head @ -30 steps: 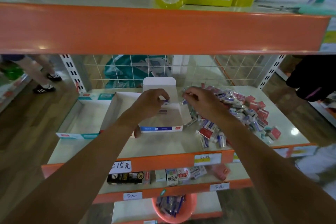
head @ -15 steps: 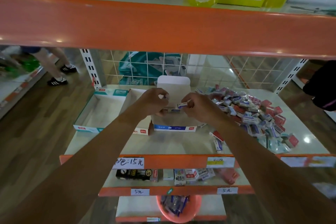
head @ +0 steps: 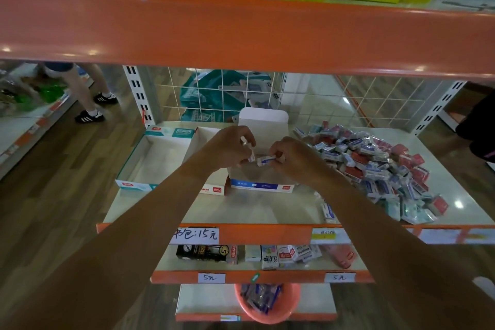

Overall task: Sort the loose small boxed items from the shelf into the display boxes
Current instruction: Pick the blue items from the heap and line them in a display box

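Right now a small boxed item (head: 266, 160), white with a blue band, is pinched at its right end between the thumb and fingers of the right hand (head: 290, 158). It is held over the blue-fronted display box (head: 263, 185) near the middle of the shelf (head: 241, 209). The left hand (head: 227, 146) is just beside it, fingers curled round a second small white item (head: 251, 157). Left of that box stand a red-labelled display box (head: 211, 189) and, at the left edge, a teal display box (head: 139, 166). A pile of loose boxed items (head: 375, 166) covers the shelf's right side, and one stray box (head: 328, 213) lies near the front edge.

shelf (head: 267, 209); display boxes (head: 158, 158), loose items (head: 375, 169) (piled)
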`<state>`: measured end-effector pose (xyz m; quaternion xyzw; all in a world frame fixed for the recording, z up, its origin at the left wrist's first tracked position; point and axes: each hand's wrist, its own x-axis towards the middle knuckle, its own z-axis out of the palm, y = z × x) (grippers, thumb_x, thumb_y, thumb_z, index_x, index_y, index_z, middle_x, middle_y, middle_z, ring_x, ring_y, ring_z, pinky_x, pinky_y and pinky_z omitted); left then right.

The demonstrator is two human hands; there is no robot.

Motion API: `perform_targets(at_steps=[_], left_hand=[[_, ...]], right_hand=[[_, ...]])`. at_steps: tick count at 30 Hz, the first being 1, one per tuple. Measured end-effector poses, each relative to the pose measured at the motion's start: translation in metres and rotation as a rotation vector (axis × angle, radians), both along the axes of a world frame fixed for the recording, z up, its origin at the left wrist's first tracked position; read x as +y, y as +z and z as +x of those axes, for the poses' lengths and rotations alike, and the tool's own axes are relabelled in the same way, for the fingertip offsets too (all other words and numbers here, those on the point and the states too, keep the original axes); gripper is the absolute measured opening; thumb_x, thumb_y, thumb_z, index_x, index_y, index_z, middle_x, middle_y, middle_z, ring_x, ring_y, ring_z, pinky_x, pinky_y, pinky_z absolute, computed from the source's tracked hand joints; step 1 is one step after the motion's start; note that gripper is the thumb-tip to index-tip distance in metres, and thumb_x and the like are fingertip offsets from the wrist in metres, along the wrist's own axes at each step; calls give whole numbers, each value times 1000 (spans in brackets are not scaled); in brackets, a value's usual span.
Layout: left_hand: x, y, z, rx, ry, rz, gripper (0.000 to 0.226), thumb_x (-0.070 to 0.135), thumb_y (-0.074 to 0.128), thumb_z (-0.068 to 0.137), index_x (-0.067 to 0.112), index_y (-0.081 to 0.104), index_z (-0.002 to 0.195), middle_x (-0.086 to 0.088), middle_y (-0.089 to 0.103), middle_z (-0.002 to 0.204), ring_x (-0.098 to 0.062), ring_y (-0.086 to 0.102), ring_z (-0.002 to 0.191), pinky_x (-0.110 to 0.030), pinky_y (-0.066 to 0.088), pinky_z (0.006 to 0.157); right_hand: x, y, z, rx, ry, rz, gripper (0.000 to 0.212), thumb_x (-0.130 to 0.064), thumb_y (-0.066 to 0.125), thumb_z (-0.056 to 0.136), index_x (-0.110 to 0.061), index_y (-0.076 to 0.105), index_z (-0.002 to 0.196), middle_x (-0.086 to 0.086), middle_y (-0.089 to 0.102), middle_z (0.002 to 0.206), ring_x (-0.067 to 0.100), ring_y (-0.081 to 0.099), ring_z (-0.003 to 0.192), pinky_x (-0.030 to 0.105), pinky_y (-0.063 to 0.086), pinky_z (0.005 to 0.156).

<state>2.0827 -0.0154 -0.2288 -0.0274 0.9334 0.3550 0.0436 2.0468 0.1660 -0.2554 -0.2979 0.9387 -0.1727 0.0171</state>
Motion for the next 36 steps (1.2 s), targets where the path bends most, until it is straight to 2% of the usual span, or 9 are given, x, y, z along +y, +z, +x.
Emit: perform_targets(at_steps=[2, 4, 7, 10, 14, 18, 26, 31, 36], left_hand=[[0, -2, -1, 10, -11, -116, 15, 15, 68, 84, 17, 62, 98, 0, 63, 101, -11, 58, 76, -13, 45, 57], [0, -5, -1, 20, -40, -227, 19, 25, 70, 84, 15, 62, 98, 1, 64, 101, -15, 58, 82, -18, 46, 68], [1, -13, 0, 62, -140, -419, 25, 36, 66, 87, 17, 60, 103, -1, 65, 107, -20, 61, 93, -26, 49, 81], [1, -23, -1, 101, -179, -554, 27, 36, 66, 88, 21, 57, 109, -4, 66, 111, -22, 61, 97, -30, 52, 84], [0, -25, -7, 210, -212, -823, 42, 47, 63, 87, 20, 59, 119, -4, 56, 116, -22, 48, 109, -35, 46, 92], [-4, -27, -9, 195, -162, -851, 50, 46, 61, 89, 16, 55, 128, -4, 51, 122, -21, 45, 114, -34, 42, 96], [6, -30, -6, 138, -155, -770, 36, 31, 59, 93, 7, 57, 119, -8, 56, 113, -23, 54, 104, -33, 48, 88], [9, -29, -6, 101, -172, -793, 29, 31, 59, 93, 14, 61, 117, -5, 63, 105, -19, 60, 95, -32, 50, 84], [9, -25, -6, 82, -185, -783, 27, 33, 60, 92, 17, 62, 114, -1, 60, 96, -15, 55, 81, -30, 50, 80]], right_hand=[[-2, -4, 1, 26, -3, 44, 18, -24, 62, 88, -14, 67, 103, 6, 60, 99, 25, 58, 88, 32, 48, 75], [-5, -8, 1, 54, -25, 90, 18, -27, 59, 89, -17, 66, 102, 6, 61, 99, 25, 59, 88, 34, 50, 74], [-7, -12, 1, 96, -40, 116, 23, -33, 58, 90, -22, 66, 109, 3, 65, 101, 26, 62, 91, 32, 49, 74], [-8, -15, 2, 108, -57, 132, 28, -35, 57, 92, -25, 65, 117, 2, 68, 105, 26, 63, 94, 29, 45, 73], [-9, -18, 2, 137, -72, 167, 29, -37, 59, 91, -22, 64, 116, 2, 68, 105, 25, 64, 93, 31, 49, 77], [-10, -18, 2, 151, -45, 182, 24, -37, 59, 92, -19, 60, 106, 3, 63, 97, 22, 62, 87, 30, 47, 74], [3, -16, -2, 110, 8, 185, 16, -29, 60, 91, -16, 62, 99, 5, 61, 95, 23, 59, 84, 25, 36, 67], [7, -17, -2, 108, 50, 152, 21, -24, 56, 94, -16, 68, 109, 6, 65, 101, 25, 62, 88, 30, 47, 74], [8, -19, -4, 117, 77, 140, 24, -24, 57, 94, -21, 69, 115, 3, 66, 106, 23, 62, 90, 30, 47, 75]])
